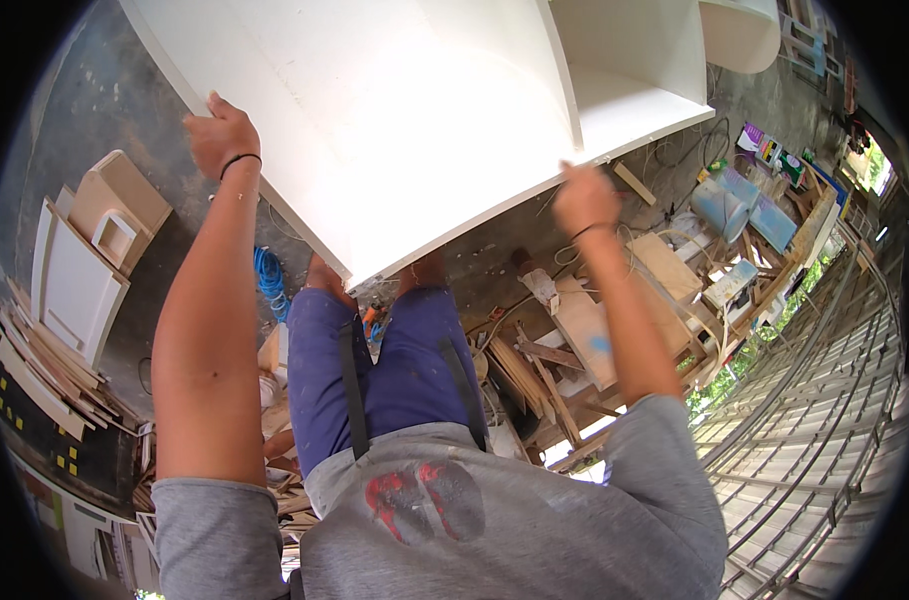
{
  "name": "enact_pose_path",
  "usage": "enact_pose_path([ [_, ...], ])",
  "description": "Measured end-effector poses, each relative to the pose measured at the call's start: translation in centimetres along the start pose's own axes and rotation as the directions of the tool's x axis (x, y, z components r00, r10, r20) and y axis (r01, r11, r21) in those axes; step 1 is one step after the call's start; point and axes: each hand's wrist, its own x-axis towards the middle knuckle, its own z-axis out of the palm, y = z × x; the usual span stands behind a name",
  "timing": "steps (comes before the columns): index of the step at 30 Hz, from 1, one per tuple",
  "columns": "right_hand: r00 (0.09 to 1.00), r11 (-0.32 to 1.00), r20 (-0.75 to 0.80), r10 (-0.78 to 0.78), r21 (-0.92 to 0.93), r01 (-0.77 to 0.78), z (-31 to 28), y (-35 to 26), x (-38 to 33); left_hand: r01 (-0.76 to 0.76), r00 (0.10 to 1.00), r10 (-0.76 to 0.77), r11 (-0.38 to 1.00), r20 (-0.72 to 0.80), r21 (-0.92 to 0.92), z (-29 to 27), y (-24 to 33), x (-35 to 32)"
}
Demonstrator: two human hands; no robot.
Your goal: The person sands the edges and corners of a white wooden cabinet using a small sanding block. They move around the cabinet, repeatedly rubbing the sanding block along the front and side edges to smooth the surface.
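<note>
A large white cabinet [414,120], with an inner divider and a smaller compartment on its right, stands before me at the top of the view. My left hand [222,138] is closed at the cabinet's left side edge, fingers curled round it. At the near edge, close to the divider's end, my right hand [584,198] is closed, with a finger touching or nearly touching the board. Whether anything small is inside that right fist is hidden. The cabinet's near corner comes down just above my knees.
White and bare boards [79,265] lean at the left. Blue cord [269,280] is coiled on the dark floor beside my leg. To the right, a cluttered wooden bench carries boards [664,265], a blue-stained container [719,205] and loose cables. Metal grating [824,420] runs along the far right.
</note>
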Motion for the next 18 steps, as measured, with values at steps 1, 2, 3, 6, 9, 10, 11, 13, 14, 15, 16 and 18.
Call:
enact_pose_path([
  [1, 0.999, 0.992, 0.039, -0.022, -0.122, 0.027, -1.1, 3.3, 1.8, -0.015, 1.0, 0.015, 1.0, 0.006, -0.026, 0.3, 0.2, 0.0],
  [2, 0.998, 0.987, 0.044, -0.041, -0.152, 0.047, -1.3, 3.0, 2.1, -0.024, 1.0, 0.024, 0.999, 0.001, -0.038, 0.2, 0.0, 0.0],
  [3, 0.997, 0.981, 0.048, -0.058, -0.181, 0.066, -1.5, 2.7, 2.2, -0.017, 1.0, 0.017, 1.0, 0.002, -0.024, 0.1, -0.1, 0.0],
  [6, 0.992, 0.992, 0.071, -0.105, -0.06, 0.109, -0.9, -4.0, -1.0, 0.01, 1.0, -0.01, 1.0, 0.002, 0.016, -0.1, 0.1, -0.1],
  [9, 0.922, 0.932, 0.208, -0.326, 0.232, 0.277, -0.8, -12.4, -6.6, 0.016, 1.0, -0.016, 1.0, -0.004, 0.017, -0.1, -0.1, -0.1],
  [10, 0.904, 0.912, 0.213, -0.371, 0.266, 0.312, -1.5, -12.9, -7.0, 0.005, 1.0, -0.005, 1.0, -0.02, 0.005, 0.2, -0.5, 0.2],
  [11, 0.883, 0.891, 0.223, -0.412, 0.301, 0.34, -1.9, -13.3, -7.2, -0.007, 1.0, 0.007, 1.0, -0.029, -0.002, 0.3, -0.8, 0.4],
  [13, 0.946, 0.99, 0.294, -0.139, 0.078, 0.121, -4.3, -9.8, -2.4, -0.008, 1.0, 0.008, 1.0, -0.021, 0.001, 0.0, -0.7, 0.6],
  [14, 0.951, 1.0, 0.31, 0.006, 0.02, -0.012, -4.2, -6.4, 0.3, -0.014, 1.0, 0.014, 1.0, -0.002, 0.0, -0.1, -0.5, 0.2],
  [15, 0.95, 0.989, 0.311, 0.009, -0.145, 0.037, -4.1, -2.5, 2.6, -0.018, 1.0, 0.019, 1.0, 0.015, -0.013, -0.1, -0.3, -0.1],
  [16, 0.915, 0.966, 0.394, 0.088, -0.256, 0.017, -4.7, -0.9, 4.1, -0.021, 1.0, 0.022, 0.999, 0.021, -0.026, -0.1, 0.1, -0.2],
  [18, 0.892, 0.974, 0.45, 0.03, -0.215, 0.075, -4.0, -3.3, 2.6, -0.021, 1.0, 0.022, 0.999, 0.018, -0.038, 0.0, 0.2, -0.2],
])
